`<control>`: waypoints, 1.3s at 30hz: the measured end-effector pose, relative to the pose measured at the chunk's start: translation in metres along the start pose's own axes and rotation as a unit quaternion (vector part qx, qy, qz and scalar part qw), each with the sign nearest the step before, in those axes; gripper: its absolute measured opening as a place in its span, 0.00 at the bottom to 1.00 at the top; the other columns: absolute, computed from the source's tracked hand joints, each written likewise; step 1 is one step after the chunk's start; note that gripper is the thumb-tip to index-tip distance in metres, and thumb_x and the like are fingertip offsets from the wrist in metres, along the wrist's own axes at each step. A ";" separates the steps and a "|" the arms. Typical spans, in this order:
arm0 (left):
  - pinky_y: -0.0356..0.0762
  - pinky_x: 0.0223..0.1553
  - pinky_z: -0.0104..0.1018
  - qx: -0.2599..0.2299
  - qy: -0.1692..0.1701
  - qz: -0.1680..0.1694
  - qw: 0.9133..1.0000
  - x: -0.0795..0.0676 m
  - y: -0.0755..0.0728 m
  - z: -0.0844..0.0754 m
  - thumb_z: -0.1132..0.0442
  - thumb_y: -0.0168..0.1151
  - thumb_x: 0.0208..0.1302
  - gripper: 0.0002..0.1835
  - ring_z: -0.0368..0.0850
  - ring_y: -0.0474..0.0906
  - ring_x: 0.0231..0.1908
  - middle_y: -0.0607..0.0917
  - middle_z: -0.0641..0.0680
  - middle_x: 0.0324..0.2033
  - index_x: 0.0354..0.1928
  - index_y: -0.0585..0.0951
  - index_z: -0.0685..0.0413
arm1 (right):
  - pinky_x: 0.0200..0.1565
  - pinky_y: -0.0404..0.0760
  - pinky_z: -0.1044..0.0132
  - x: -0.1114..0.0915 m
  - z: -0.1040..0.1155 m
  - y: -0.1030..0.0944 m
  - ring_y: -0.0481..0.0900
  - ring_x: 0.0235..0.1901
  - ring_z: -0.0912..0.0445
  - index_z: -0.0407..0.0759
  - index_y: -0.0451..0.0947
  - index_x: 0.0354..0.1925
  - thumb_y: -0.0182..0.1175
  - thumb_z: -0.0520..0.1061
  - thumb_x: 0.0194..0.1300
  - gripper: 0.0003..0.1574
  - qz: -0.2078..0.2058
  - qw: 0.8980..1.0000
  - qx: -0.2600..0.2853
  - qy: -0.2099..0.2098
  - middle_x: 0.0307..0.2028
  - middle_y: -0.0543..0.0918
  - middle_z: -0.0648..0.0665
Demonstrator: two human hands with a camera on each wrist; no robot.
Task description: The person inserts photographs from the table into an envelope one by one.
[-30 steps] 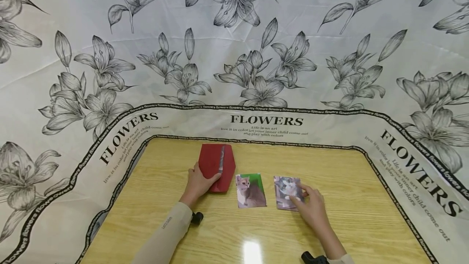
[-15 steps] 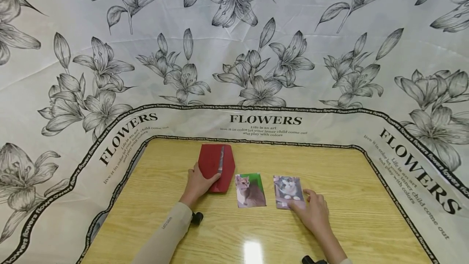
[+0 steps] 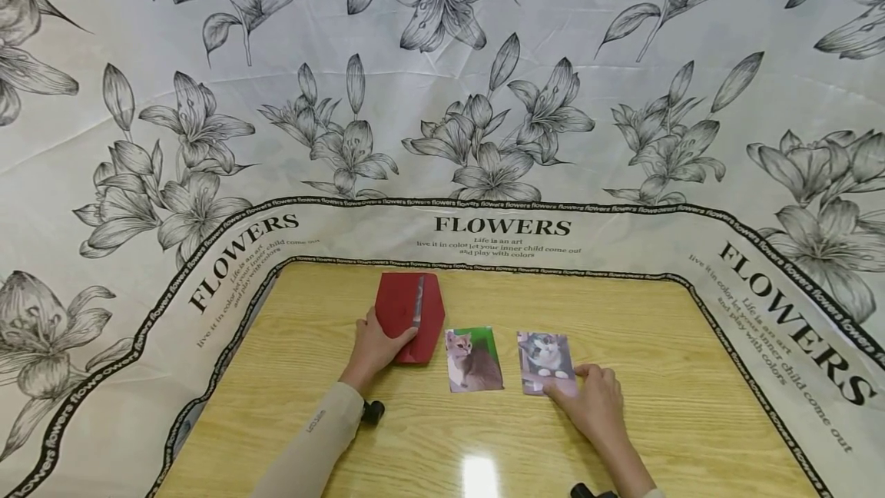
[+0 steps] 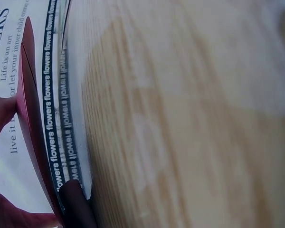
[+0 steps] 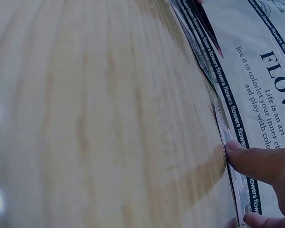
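Observation:
My left hand (image 3: 376, 344) holds a red envelope (image 3: 404, 310) by its near left part, thumb on top and fingers at the left side. A narrow grey strip shows along a gap in the envelope. In the left wrist view, the envelope (image 4: 32, 114) appears edge-on between thumb and fingers. Right of it lies a photo of a brown cat (image 3: 473, 363) with a green background. My right hand (image 3: 594, 402) grips the lower right corner of a photo of a grey-and-white cat (image 3: 542, 356). In the right wrist view, the thumb (image 5: 251, 159) rests on this photo.
The wooden table (image 3: 664, 360) carries these things. A white cloth (image 3: 498, 240) printed with flowers and "FLOWERS" lettering rises behind and at both sides. A bright reflection falls on the table's near middle.
My right hand's fingers have shifted from the cat's middle to the photo's lower right corner, uncovering more of the picture. The left hand and envelope stay put.

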State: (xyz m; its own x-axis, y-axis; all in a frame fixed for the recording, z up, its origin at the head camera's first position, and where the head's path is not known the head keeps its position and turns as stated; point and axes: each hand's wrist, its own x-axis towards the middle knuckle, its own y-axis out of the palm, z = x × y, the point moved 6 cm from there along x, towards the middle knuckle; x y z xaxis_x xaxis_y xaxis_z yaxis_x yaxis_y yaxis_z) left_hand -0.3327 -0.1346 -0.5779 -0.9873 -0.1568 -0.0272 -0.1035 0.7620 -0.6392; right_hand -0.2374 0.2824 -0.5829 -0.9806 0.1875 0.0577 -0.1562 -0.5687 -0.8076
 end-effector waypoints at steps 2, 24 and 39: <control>0.80 0.58 0.61 0.000 0.001 -0.001 1.000 0.000 0.000 0.000 0.37 0.76 0.63 0.62 0.64 0.77 0.55 0.69 0.72 0.62 0.83 0.54 0.66 | 0.55 0.71 0.37 0.000 0.000 -0.001 0.72 0.52 0.31 0.24 0.75 0.58 0.79 0.64 0.60 0.51 -0.007 1.000 -0.010 -0.001 0.51 0.73 0.23; 0.80 0.58 0.61 0.004 0.002 -0.001 1.000 0.000 0.000 -0.001 0.38 0.76 0.63 0.61 0.64 0.78 0.55 0.69 0.72 0.62 0.83 0.54 0.66 | 0.40 0.78 0.43 -0.002 0.004 -0.003 0.83 0.41 0.37 0.34 0.70 0.58 0.81 0.60 0.59 0.46 -0.013 1.000 -0.008 0.004 0.50 0.84 0.26; 0.80 0.59 0.61 0.003 0.003 -0.001 1.000 -0.001 0.000 -0.002 0.37 0.77 0.63 0.61 0.64 0.78 0.55 0.70 0.72 0.61 0.83 0.54 0.66 | 0.35 0.71 0.58 0.003 0.005 -0.013 0.72 0.27 0.54 0.31 0.73 0.62 0.70 0.40 0.70 0.28 0.036 0.997 0.070 -0.023 0.26 0.80 0.48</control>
State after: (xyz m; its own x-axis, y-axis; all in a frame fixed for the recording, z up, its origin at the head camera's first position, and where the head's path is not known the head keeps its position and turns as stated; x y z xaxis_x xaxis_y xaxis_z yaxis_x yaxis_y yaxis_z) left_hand -0.3323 -0.1331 -0.5766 -0.9877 -0.1548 -0.0223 -0.1042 0.7581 -0.6438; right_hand -0.2388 0.2864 -0.5699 -0.9937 0.1069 0.0325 -0.0973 -0.6854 -0.7217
